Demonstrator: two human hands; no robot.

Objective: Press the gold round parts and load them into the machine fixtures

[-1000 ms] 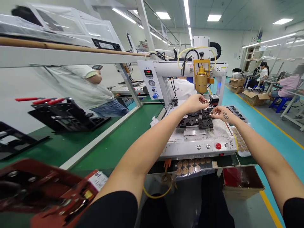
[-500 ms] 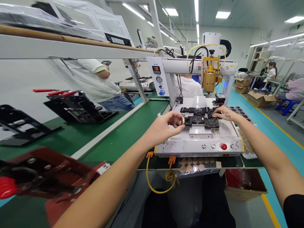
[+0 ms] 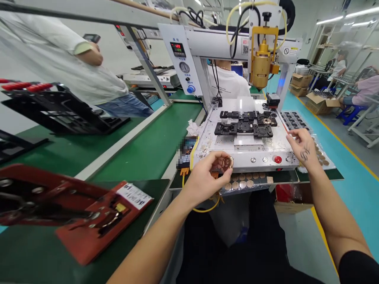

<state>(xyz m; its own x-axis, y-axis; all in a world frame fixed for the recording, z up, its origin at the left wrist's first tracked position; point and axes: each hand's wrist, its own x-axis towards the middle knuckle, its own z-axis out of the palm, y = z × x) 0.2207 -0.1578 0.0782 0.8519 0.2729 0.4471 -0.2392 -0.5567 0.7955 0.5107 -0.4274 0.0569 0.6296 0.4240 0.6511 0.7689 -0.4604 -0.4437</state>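
My left hand (image 3: 207, 173) is closed in a pinch around a round, rose-gold metal watch-case-like part (image 3: 227, 162), held in front of the machine's front edge. My right hand (image 3: 302, 148) is at the right edge of the white machine bed (image 3: 213, 142), its thumb and forefinger together; whether anything is between them I cannot make out. On the bed sits a black fixture (image 3: 245, 125) of several blocks. A similar rose-gold ring (image 3: 267, 121) rests in its back right block. Above it hangs a gold-coloured dispensing head (image 3: 262, 65).
A red clamp press (image 3: 97, 221) stands at the left on the green bench. Round copper-coloured discs (image 3: 242, 184) lie in film below the machine front, and more discs (image 3: 323, 159) are at its right. Beyond those lies a black-patterned tray (image 3: 294, 120). Other people are nearby.
My right hand has left the fixture and moved right, leaving the ring in its block uncovered. My left hand has drawn back from the fixture with its part. The view has tilted down.
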